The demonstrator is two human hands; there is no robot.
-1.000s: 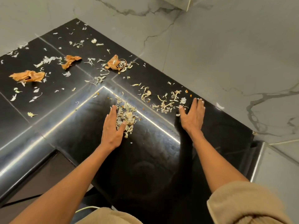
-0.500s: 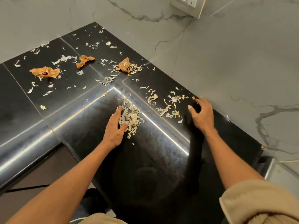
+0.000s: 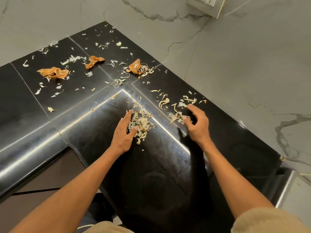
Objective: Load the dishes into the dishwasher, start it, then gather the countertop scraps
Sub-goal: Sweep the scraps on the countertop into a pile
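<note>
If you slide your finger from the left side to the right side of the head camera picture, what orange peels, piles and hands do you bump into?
Big orange peel → smaller orange peel → left hand → orange peel by the wall corner → gathered scrap pile → right hand.

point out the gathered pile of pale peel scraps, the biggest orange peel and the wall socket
gathered pile of pale peel scraps (image 3: pixel 141 122), head view, pile's centre
biggest crumpled orange peel (image 3: pixel 53 73), head view, its middle
white wall socket (image 3: pixel 206 1), head view, lower face

No readable text, label or number shows anywhere.
</note>
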